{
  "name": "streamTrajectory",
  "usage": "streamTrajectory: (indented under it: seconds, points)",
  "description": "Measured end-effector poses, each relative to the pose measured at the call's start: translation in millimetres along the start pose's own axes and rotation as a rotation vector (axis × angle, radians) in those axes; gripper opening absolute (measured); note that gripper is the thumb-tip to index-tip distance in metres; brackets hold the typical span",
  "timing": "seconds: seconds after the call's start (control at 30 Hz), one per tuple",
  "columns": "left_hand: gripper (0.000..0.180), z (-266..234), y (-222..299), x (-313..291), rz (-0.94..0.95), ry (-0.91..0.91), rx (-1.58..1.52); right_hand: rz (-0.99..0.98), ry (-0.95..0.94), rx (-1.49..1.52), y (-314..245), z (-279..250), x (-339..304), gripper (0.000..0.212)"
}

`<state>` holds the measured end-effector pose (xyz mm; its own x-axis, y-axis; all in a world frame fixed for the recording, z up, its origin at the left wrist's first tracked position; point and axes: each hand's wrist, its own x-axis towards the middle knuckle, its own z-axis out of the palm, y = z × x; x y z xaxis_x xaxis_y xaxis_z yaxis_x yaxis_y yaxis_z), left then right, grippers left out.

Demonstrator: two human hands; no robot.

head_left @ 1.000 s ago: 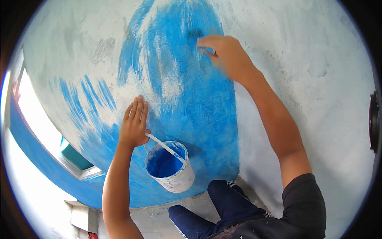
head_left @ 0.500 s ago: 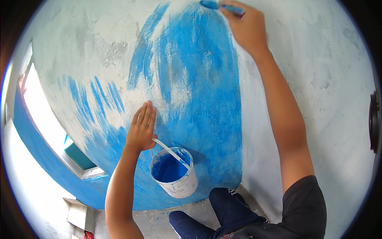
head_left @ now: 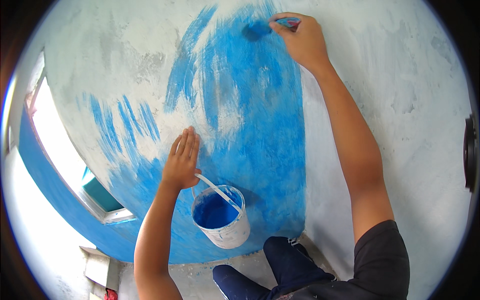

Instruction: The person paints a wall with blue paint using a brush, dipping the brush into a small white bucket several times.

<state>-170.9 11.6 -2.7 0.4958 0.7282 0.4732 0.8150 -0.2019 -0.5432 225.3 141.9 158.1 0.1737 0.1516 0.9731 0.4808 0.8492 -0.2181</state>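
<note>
My right hand (head_left: 306, 42) grips a paintbrush (head_left: 256, 31) by its blue handle, high up on the wall (head_left: 280, 120). Its bristles are smeared by motion against the blue-painted patch. Lower and to the left, my left hand (head_left: 181, 162) lies against the wall with its fingers stretched upward. The white handle of a paint bucket (head_left: 229, 235) is hooked at the thumb of that hand, so the bucket hangs below it, tilted a little. Blue paint (head_left: 215, 212) shows inside the bucket, and its white outside is stained.
A window opening (head_left: 65, 140) with a blue surround is at the left. Beside the blue patch, a pale wall (head_left: 345, 215) meets it at a corner on the right. Bent knees (head_left: 280, 265) in dark trousers are close below the bucket. A dark round object (head_left: 470, 152) sits at the right rim.
My right hand has brought the brush down and slightly left along the blue patch. My left hand and the bucket stay nearly where they were.
</note>
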Motion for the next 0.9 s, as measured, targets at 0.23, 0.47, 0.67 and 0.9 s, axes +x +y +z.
streamTrajectory:
  seconds: [0.23,0.47,0.67,0.9]
  points:
    - [0.115,3.7,1.4,-0.2,-0.007,0.0,0.038,-0.063,-0.251,-0.031,-8.9,-5.6,-76.4,0.026]
    - [0.117,-2.2,1.9,-0.3,0.004,0.012,0.004,0.176,-0.692,0.083,-24.9,-36.2,-132.9,0.019]
    - [0.12,0.7,2.1,-1.1,-0.017,0.009,-0.003,-0.027,-0.114,-0.021,5.3,-20.4,-71.2,0.017]
    - [0.119,1.6,4.2,1.1,-0.01,0.013,0.04,-0.162,-0.277,-0.003,14.0,3.7,-159.6,0.038]
